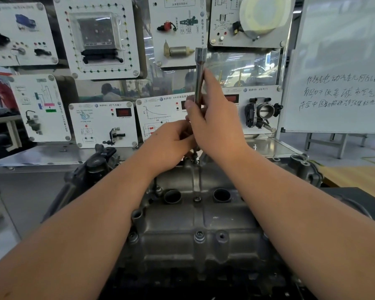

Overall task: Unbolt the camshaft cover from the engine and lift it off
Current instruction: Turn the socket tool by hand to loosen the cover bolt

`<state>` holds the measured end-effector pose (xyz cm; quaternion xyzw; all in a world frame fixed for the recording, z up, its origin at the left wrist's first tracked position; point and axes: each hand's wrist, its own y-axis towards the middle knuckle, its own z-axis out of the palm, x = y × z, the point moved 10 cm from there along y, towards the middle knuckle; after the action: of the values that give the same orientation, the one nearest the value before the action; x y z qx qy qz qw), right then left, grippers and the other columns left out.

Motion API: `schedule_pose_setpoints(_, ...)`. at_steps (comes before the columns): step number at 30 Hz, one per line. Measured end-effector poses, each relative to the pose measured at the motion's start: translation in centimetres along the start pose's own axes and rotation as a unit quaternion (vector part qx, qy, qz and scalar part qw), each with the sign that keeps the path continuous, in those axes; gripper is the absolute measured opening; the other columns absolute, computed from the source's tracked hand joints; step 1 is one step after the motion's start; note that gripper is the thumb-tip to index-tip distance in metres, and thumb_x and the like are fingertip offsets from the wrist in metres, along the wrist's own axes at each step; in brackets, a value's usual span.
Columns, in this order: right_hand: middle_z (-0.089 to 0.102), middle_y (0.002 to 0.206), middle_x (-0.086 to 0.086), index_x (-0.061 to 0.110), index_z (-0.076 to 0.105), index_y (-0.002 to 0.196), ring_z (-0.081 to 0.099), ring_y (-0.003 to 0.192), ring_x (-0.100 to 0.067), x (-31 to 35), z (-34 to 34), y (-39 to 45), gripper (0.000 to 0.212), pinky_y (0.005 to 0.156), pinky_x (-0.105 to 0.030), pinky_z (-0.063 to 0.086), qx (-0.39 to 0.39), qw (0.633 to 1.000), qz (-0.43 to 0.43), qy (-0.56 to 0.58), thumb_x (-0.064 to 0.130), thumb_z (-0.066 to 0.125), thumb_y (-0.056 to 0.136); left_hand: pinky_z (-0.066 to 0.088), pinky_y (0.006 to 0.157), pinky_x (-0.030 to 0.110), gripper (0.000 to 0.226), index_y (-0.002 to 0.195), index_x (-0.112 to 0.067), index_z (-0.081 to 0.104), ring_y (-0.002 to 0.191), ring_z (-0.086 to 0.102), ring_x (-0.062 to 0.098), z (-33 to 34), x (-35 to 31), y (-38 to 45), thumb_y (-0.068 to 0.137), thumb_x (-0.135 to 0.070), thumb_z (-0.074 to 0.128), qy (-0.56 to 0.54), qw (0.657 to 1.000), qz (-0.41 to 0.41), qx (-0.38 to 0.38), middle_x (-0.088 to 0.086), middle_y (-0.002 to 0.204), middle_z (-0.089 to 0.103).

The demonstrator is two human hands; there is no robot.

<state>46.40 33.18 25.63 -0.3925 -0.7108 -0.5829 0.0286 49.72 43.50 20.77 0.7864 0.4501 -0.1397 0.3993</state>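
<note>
Head view looks down on a grey metal camshaft cover (195, 215) sitting on top of the engine (91, 169), right in front of the person and between both arms. The right hand (217, 124) is curled round a long shiny socket tool (199, 76) that stands straight up over the far edge of the cover. The left hand (171, 141) is just beside it, and its fingers (186, 135) pinch something small near the bottom of the tool — I think it is a bolt, but it is too hidden to be sure. One bolt (197, 199) sits in the middle of the cover between two round holes, and another bolt (199, 234) sits near the front edge, so the cover is not free yet. It looks hard, stiff and heavy, and it may be oily and slippery. I think the best way to lift it is with two hands, one on each long side, going straight up. The edges have bumps and sharp corners, so the fingers should watch out. Up above there is open room, but the boards with car parts (102, 124) stand close behind — best not to tip the cover back. A whiteboard (342, 66) stands off to the right.
</note>
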Motion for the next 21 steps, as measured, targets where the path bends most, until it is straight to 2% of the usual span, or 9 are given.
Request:
schedule_pose_setpoints(4, 0.072, 0.115, -0.004, 0.021, 0.031, 0.156, 0.068, 0.089, -0.018, 0.19, -0.14, 0.09, 0.059, 0.08, -0.029, 0.053, -0.01, 1.0, -0.008, -0.015, 0.023, 0.056, 0.102, 0.057, 0.081, 0.052, 0.032, 0.102, -0.014, 0.068, 0.084, 0.073, 0.024, -0.13, 0.11, 0.08, 0.085, -0.039, 0.058, -0.003, 1.0, -0.002, -0.006, 0.002, 0.089, 0.076)
schedule_pose_setpoints(7, 0.073, 0.1, -0.006, 0.018, 0.035, 0.154, 0.071, 0.086, -0.02, -0.32, 0.1, 0.32, 0.052, 0.079, -0.037, 0.057, -0.001, 1.0, 0.006, -0.011, 0.02, 0.049, 0.104, 0.057, 0.078, 0.046, 0.013, 0.102, -0.025, 0.07, 0.087, 0.074, 0.018, 0.07, 0.17, 0.13, 0.099, -0.03, 0.058, -0.017, 1.0, 0.003, -0.007, -0.002, 0.092, 0.077)
schedule_pose_setpoints(9, 0.072, 0.099, -0.006, 0.017, 0.033, 0.154, 0.072, 0.087, -0.02, -0.65, 0.08, 0.38, 0.051, 0.079, -0.041, 0.058, -0.003, 1.0, 0.018, 0.001, 0.019, 0.046, 0.104, 0.057, 0.083, 0.053, 0.015, 0.102, -0.024, 0.07, 0.091, 0.074, 0.026, 0.18, 0.15, 0.16, 0.103, -0.029, 0.055, -0.015, 1.0, 0.005, -0.003, 0.003, 0.095, 0.077)
schedule_pose_setpoints(12, 0.073, 0.099, -0.004, 0.022, 0.027, 0.157, 0.071, 0.086, -0.017, -0.47, -0.01, 0.15, 0.06, 0.08, -0.039, 0.058, -0.009, 1.0, 0.017, 0.022, 0.021, 0.051, 0.103, 0.057, 0.08, 0.057, 0.012, 0.098, -0.022, 0.07, 0.086, 0.072, 0.033, 0.01, -0.19, 0.1, 0.1, -0.027, 0.059, -0.009, 1.0, 0.013, -0.001, 0.007, 0.089, 0.076)
schedule_pose_setpoints(15, 0.072, 0.107, -0.001, 0.019, 0.039, 0.151, 0.07, 0.093, -0.017, -0.04, -0.32, 0.13, 0.053, 0.085, -0.039, 0.057, -0.022, 1.0, 0.002, 0.012, 0.026, 0.057, 0.101, 0.056, 0.084, 0.057, 0.024, 0.102, -0.011, 0.067, 0.086, 0.07, 0.035, -0.13, -0.41, -0.01, 0.09, -0.03, 0.062, -0.014, 1.0, 0.012, -0.002, 0.012, 0.09, 0.074)
schedule_pose_setpoints(17, 0.072, 0.104, -0.004, 0.014, 0.045, 0.144, 0.071, 0.092, -0.021, -0.21, -0.12, 0.23, 0.044, 0.083, -0.042, 0.057, -0.014, 1.0, 0.008, 0.004, 0.026, 0.054, 0.103, 0.054, 0.086, 0.058, 0.028, 0.103, -0.005, 0.067, 0.087, 0.07, 0.036, -0.29, -0.31, 0.0, 0.089, -0.028, 0.063, -0.013, 1.0, 0.007, -0.009, 0.014, 0.092, 0.074)
schedule_pose_setpoints(20, 0.072, 0.102, -0.003, 0.013, 0.045, 0.142, 0.071, 0.091, -0.021, -0.65, 0.27, 0.33, 0.039, 0.08, -0.044, 0.058, 0.003, 1.0, 0.027, 0.015, 0.024, 0.046, 0.105, 0.056, 0.085, 0.055, 0.012, 0.095, -0.021, 0.07, 0.089, 0.072, 0.027, -0.05, -0.24, 0.03, 0.097, -0.027, 0.06, -0.017, 1.0, 0.008, -0.007, 0.006, 0.091, 0.076)
schedule_pose_setpoints(21, 0.072, 0.102, -0.002, 0.013, 0.044, 0.142, 0.071, 0.09, -0.02, -0.76, 0.33, 0.35, 0.038, 0.08, -0.044, 0.058, 0.005, 0.999, 0.031, 0.025, 0.023, 0.045, 0.106, 0.057, 0.084, 0.053, 0.014, 0.092, -0.028, 0.069, 0.09, 0.073, 0.025, 0.03, -0.28, 0.02, 0.101, -0.027, 0.058, -0.015, 1.0, 0.008, -0.006, 0.004, 0.091, 0.076)
